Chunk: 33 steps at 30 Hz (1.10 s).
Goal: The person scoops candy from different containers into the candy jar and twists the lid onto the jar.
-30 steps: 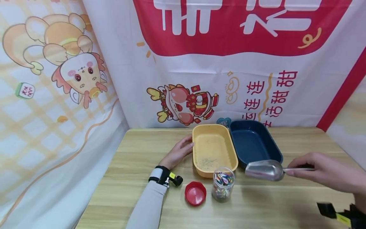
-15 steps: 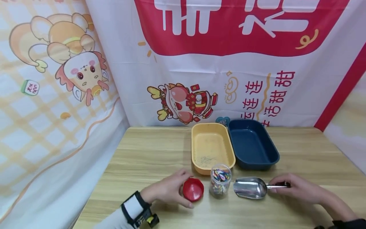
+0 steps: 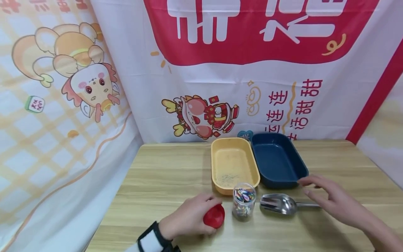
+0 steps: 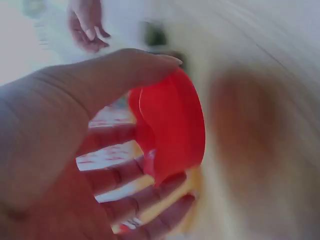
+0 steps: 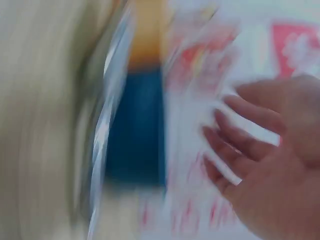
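Two trays [image 3: 234,164] behind jar [image 3: 244,202], scoop [image 3: 280,203]

Two trays side by side at tabletop [image 3: 163,175] rear: left tray [image 3: 233,164], right tray [image 3: 277,161], touching. Jar [image 3: 244,201] just in front of left tray. Lid [image 3: 214,216] left of jar, scoop [image 3: 280,204] right.

head looks down; wrist views close, blurred.

Wooden table [image 3: 163,175] carries 2 trays [image 3: 234,164], a jar [image 3: 243,203]; scoop [image 3: 278,204] seemingly resting flat.
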Motion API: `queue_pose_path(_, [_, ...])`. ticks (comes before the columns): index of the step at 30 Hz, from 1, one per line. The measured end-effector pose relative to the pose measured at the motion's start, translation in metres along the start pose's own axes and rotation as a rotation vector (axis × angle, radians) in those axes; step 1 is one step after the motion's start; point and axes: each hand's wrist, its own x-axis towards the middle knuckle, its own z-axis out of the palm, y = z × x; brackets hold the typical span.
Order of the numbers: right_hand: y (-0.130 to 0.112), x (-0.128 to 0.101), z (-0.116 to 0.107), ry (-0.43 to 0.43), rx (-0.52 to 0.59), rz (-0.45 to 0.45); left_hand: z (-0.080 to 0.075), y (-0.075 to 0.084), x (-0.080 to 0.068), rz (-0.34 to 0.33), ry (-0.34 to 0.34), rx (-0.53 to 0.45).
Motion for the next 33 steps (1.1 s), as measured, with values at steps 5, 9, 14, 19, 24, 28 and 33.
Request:
queue_pose_path(5, [-0.085,-0.003,0.024,-0.165,0.490,0.021,-0.022,0.040,-0.014,0.205,0.203,-0.307])
queue_pose_path(9, [-0.131,0.004,0.043,-0.336,0.760,0.120,-0.024,0.072,-0.003,0.386,0.397,-0.365])
queue_pose_path(14, [-0.143,0.024,0.043,-0.135,0.492,0.017,-0.010,0.078,0.018,0.376,0.527,-0.361])
queue_pose_path(19, [-0.138,0.052,0.020,-0.108,-0.030,-0.092,0.015,0.054,0.038,0.058,0.448,-0.414])
queue_pose_path(24, [-0.140,0.084,0.022,-0.339,-0.307,-0.184,0.041,0.033,0.060,0.004,0.353,-0.477])
queue_pose_path(28, [-0.145,0.096,0.035,-0.451,-0.345,-0.232,0.050,0.029,0.069,0.022,0.347,-0.584])
queue_pose_path(33, [-0.156,0.099,0.046,-0.380,-0.400,-0.151,0.050,0.030,0.072,-0.017,0.396,-0.574])
